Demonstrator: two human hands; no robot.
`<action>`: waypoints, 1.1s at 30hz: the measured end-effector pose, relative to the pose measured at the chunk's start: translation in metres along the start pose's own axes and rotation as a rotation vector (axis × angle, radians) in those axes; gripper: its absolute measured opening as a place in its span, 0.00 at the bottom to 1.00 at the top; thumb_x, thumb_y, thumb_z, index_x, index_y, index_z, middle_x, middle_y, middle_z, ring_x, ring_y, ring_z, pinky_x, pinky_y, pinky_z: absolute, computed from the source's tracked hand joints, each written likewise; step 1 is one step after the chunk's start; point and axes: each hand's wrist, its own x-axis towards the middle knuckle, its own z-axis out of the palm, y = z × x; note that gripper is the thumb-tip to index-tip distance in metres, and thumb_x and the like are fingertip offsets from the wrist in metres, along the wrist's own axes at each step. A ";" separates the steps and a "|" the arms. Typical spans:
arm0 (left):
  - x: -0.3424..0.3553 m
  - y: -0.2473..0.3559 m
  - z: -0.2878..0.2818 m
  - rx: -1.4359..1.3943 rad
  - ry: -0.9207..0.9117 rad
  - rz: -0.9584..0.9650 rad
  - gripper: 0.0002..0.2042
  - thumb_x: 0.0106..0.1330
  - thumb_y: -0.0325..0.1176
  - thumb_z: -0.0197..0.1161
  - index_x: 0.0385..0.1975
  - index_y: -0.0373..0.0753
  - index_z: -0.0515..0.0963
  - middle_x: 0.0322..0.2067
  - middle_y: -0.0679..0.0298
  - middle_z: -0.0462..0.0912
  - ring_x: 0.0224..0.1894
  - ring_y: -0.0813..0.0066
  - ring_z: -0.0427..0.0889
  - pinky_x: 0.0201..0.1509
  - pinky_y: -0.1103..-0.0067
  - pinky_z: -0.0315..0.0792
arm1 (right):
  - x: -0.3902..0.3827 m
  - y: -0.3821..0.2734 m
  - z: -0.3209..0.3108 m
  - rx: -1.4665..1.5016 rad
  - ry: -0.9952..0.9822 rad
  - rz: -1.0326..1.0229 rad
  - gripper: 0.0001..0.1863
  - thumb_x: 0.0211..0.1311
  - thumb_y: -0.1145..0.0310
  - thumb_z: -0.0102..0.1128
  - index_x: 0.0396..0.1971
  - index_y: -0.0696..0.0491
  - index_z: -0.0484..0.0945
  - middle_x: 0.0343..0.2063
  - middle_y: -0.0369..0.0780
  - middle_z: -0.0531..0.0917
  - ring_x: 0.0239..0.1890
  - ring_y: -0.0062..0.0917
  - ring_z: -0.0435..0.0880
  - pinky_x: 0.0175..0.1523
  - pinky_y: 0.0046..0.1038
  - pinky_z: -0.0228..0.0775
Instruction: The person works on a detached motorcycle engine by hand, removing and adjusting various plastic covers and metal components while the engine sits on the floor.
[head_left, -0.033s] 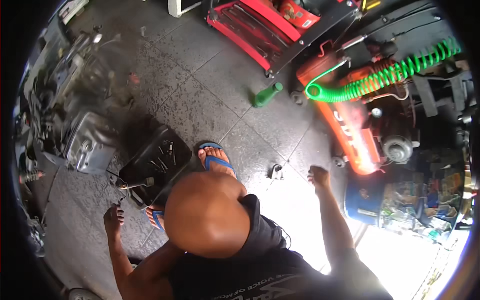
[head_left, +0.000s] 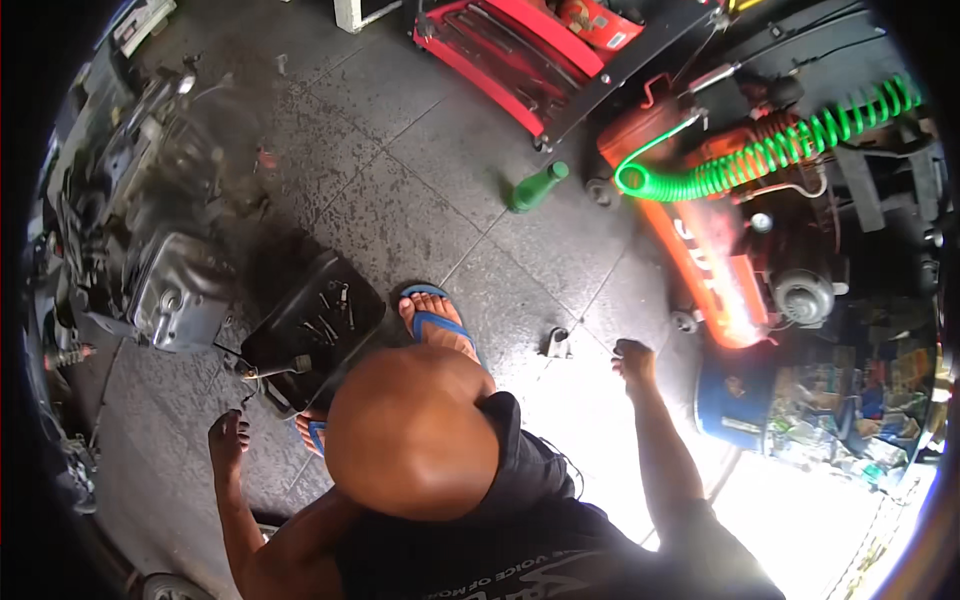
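Little changed since the earlier frame: my left hand (head_left: 229, 440), fingers curled, is again just beside the black tray (head_left: 280, 337), small tools (head_left: 325, 327) lying in it as before. My right hand (head_left: 635, 365) sits slightly lower in view, near a small metal part (head_left: 557, 345) on the floor (head_left: 410, 170), fingers drawn in; cannot tell whether either hand grips anything.

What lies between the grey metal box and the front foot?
A black tray with small metal pieces in it, as the head view shows.
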 end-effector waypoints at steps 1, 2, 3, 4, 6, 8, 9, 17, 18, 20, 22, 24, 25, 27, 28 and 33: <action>-0.012 0.021 0.002 0.147 -0.011 0.021 0.17 0.75 0.46 0.58 0.44 0.36 0.80 0.29 0.68 0.80 0.21 0.87 0.70 0.20 0.87 0.62 | -0.005 0.022 0.013 -0.036 -0.032 0.023 0.22 0.60 0.57 0.68 0.43 0.61 0.81 0.30 0.44 0.85 0.24 0.25 0.82 0.27 0.26 0.74; -0.016 0.033 -0.003 0.172 -0.046 0.015 0.16 0.75 0.45 0.58 0.45 0.36 0.80 0.29 0.68 0.80 0.21 0.87 0.70 0.21 0.87 0.62 | -0.006 0.039 0.033 -0.072 -0.080 0.035 0.27 0.59 0.52 0.70 0.47 0.61 0.80 0.33 0.46 0.85 0.30 0.30 0.85 0.32 0.30 0.78; -0.016 0.041 -0.008 0.188 -0.078 0.010 0.16 0.76 0.45 0.58 0.45 0.36 0.80 0.29 0.68 0.80 0.21 0.87 0.70 0.21 0.87 0.63 | -0.005 0.052 0.053 -0.322 -0.011 -0.135 0.36 0.55 0.46 0.72 0.52 0.62 0.77 0.40 0.50 0.84 0.40 0.36 0.84 0.42 0.36 0.77; -0.016 0.048 -0.011 0.203 -0.109 0.000 0.15 0.76 0.44 0.57 0.45 0.36 0.80 0.29 0.67 0.80 0.21 0.87 0.70 0.22 0.87 0.63 | -0.006 0.063 0.072 -0.571 0.057 -0.311 0.44 0.52 0.40 0.73 0.57 0.62 0.74 0.47 0.55 0.82 0.50 0.43 0.83 0.52 0.42 0.77; -0.025 0.075 0.000 0.299 -0.221 0.118 0.12 0.74 0.38 0.59 0.46 0.36 0.80 0.35 0.65 0.84 0.29 0.81 0.79 0.33 0.80 0.73 | 0.002 0.075 0.109 -0.714 0.070 -0.184 0.59 0.45 0.31 0.73 0.66 0.62 0.64 0.62 0.59 0.71 0.65 0.50 0.70 0.68 0.47 0.63; -0.032 0.122 0.032 0.658 -0.332 0.187 0.15 0.73 0.39 0.60 0.51 0.35 0.79 0.45 0.56 0.87 0.48 0.71 0.85 0.53 0.73 0.76 | 0.028 0.097 0.117 -0.768 -0.010 -0.175 0.53 0.43 0.31 0.72 0.63 0.53 0.70 0.58 0.51 0.76 0.61 0.45 0.75 0.65 0.45 0.67; -0.039 0.136 0.046 0.648 -0.421 0.286 0.15 0.73 0.41 0.61 0.50 0.37 0.81 0.44 0.54 0.87 0.48 0.68 0.86 0.52 0.70 0.77 | 0.024 0.085 0.130 -0.857 0.058 -0.130 0.50 0.41 0.31 0.73 0.60 0.50 0.73 0.55 0.48 0.78 0.58 0.41 0.76 0.62 0.44 0.69; -0.046 0.185 0.162 0.620 -0.555 0.389 0.12 0.74 0.39 0.56 0.46 0.38 0.80 0.38 0.55 0.85 0.42 0.61 0.84 0.49 0.68 0.76 | 0.001 -0.011 0.173 -0.031 -0.269 -0.365 0.19 0.57 0.75 0.67 0.49 0.59 0.77 0.36 0.40 0.84 0.29 0.23 0.84 0.39 0.28 0.77; -0.049 0.201 0.182 0.573 -0.517 0.370 0.12 0.74 0.38 0.56 0.45 0.37 0.80 0.37 0.55 0.84 0.40 0.61 0.83 0.47 0.68 0.76 | -0.005 -0.030 0.185 0.037 -0.346 -0.455 0.21 0.56 0.76 0.68 0.51 0.59 0.77 0.39 0.41 0.84 0.30 0.24 0.84 0.40 0.28 0.78; -0.056 0.220 0.212 0.487 -0.403 0.412 0.11 0.73 0.37 0.58 0.45 0.36 0.80 0.34 0.56 0.84 0.36 0.65 0.84 0.42 0.71 0.76 | -0.052 -0.109 0.217 0.027 -0.623 -0.380 0.34 0.48 0.69 0.76 0.58 0.57 0.74 0.48 0.43 0.81 0.48 0.31 0.82 0.54 0.33 0.76; -0.057 0.232 0.234 0.396 -0.299 0.562 0.11 0.73 0.36 0.61 0.44 0.35 0.81 0.30 0.58 0.85 0.31 0.73 0.84 0.35 0.76 0.77 | -0.091 -0.165 0.253 -0.012 -0.723 -0.593 0.34 0.49 0.70 0.77 0.58 0.56 0.74 0.48 0.42 0.81 0.49 0.30 0.81 0.54 0.33 0.76; -0.065 0.265 0.244 0.398 -0.289 0.678 0.10 0.73 0.36 0.60 0.42 0.35 0.80 0.28 0.58 0.83 0.29 0.74 0.82 0.34 0.76 0.76 | -0.108 -0.188 0.294 0.163 -0.960 -0.528 0.34 0.51 0.70 0.76 0.59 0.56 0.73 0.47 0.42 0.81 0.50 0.31 0.81 0.55 0.33 0.76; -0.066 0.273 0.245 0.397 -0.284 0.727 0.10 0.73 0.35 0.60 0.41 0.35 0.80 0.27 0.59 0.82 0.28 0.75 0.82 0.33 0.76 0.75 | -0.116 -0.194 0.315 0.189 -1.036 -0.520 0.34 0.51 0.70 0.76 0.59 0.56 0.73 0.47 0.42 0.81 0.51 0.31 0.81 0.55 0.33 0.76; -0.059 0.270 0.234 0.312 -0.203 0.618 0.10 0.74 0.36 0.59 0.40 0.34 0.80 0.28 0.61 0.81 0.28 0.75 0.80 0.33 0.76 0.75 | -0.127 -0.208 0.353 0.241 -1.192 -0.513 0.33 0.52 0.70 0.76 0.59 0.56 0.72 0.48 0.42 0.80 0.51 0.32 0.81 0.56 0.33 0.76; -0.054 0.269 0.229 0.268 -0.163 0.566 0.10 0.74 0.36 0.58 0.40 0.34 0.79 0.28 0.62 0.81 0.28 0.75 0.80 0.32 0.76 0.75 | -0.132 -0.217 0.365 0.254 -1.225 -0.587 0.33 0.52 0.70 0.76 0.59 0.57 0.72 0.48 0.42 0.80 0.51 0.33 0.81 0.56 0.33 0.76; -0.038 0.229 0.203 -0.109 -0.015 0.088 0.17 0.78 0.46 0.49 0.48 0.37 0.74 0.35 0.63 0.81 0.33 0.75 0.79 0.39 0.76 0.75 | -0.154 -0.246 0.392 0.242 -1.329 -0.934 0.31 0.53 0.70 0.75 0.57 0.57 0.73 0.47 0.44 0.78 0.52 0.37 0.80 0.54 0.35 0.77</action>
